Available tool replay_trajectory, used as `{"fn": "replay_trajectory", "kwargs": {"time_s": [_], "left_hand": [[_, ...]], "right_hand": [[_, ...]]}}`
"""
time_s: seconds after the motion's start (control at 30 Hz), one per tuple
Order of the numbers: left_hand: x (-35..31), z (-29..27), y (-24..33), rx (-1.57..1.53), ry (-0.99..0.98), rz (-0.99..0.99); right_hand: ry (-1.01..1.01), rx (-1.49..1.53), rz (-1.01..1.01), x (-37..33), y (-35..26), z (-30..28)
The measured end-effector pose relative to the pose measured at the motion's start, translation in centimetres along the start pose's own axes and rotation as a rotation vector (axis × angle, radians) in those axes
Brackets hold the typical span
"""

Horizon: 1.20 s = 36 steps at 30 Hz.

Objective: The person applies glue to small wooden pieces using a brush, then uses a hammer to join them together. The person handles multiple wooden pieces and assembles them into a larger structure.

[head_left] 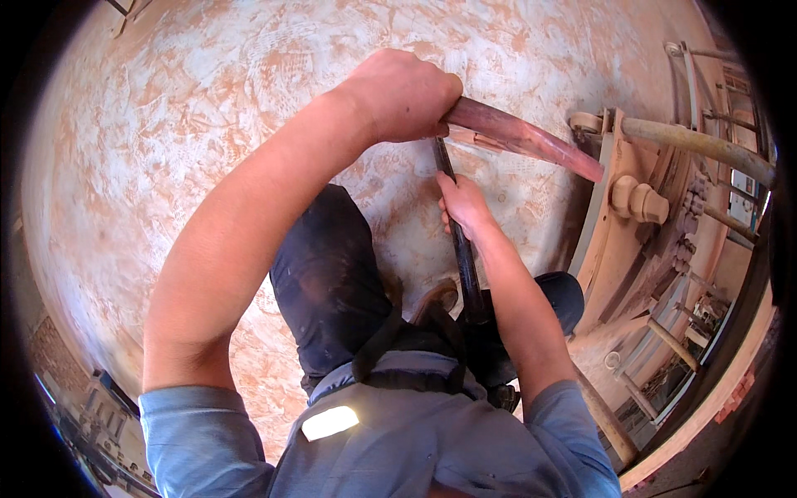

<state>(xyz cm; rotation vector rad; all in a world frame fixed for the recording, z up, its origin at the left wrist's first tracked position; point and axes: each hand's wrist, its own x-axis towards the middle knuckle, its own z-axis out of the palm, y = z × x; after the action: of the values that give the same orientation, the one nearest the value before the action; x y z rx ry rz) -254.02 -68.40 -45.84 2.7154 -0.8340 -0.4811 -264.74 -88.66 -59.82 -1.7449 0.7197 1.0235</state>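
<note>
My left hand [407, 95] is closed round one end of a reddish-brown wooden piece [531, 137], which slants down to the right and ends in a squared-off tip. Lower and closer to my body, my right hand [465, 203] grips a long black rod [465, 270]. The rod's upper end comes up beside my left hand; whether it touches the wooden piece is hidden. Its thicker lower end lies by my legs. Under the wooden piece a narrow brownish strip [486, 143] shows in part.
A wooden stand [599, 199] with a rounded wooden knob [638, 200] is close on the right. Above it a tan curved pole [697, 143] juts out. Farther right are racks with wooden bars [672, 343]. Pale dust streaks the brown floor [207, 100].
</note>
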Motion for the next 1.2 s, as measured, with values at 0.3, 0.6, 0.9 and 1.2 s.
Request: {"fn": "replay_trajectory", "kwargs": {"time_s": [0.3,0.6,0.9,1.2], "left_hand": [[0.2,0.1,-0.3,-0.070,-0.044,0.000],[0.4,0.0,-0.1,-0.048,-0.036,0.001],[0.0,-0.4,0.4,-0.015,-0.106,-0.084],[0.2,0.7,-0.4,-0.004,-0.008,-0.026]], "right_hand": [[-0.062,-0.180,-0.093,-13.5,1.7,-5.4],[0.365,-0.215,-0.598,-22.2,-1.3,-7.5],[0.299,-0.325,-0.493,-22.0,-4.2,-7.6],[0.296,-0.374,-0.374,-20.0,-3.7,-7.8]]}}
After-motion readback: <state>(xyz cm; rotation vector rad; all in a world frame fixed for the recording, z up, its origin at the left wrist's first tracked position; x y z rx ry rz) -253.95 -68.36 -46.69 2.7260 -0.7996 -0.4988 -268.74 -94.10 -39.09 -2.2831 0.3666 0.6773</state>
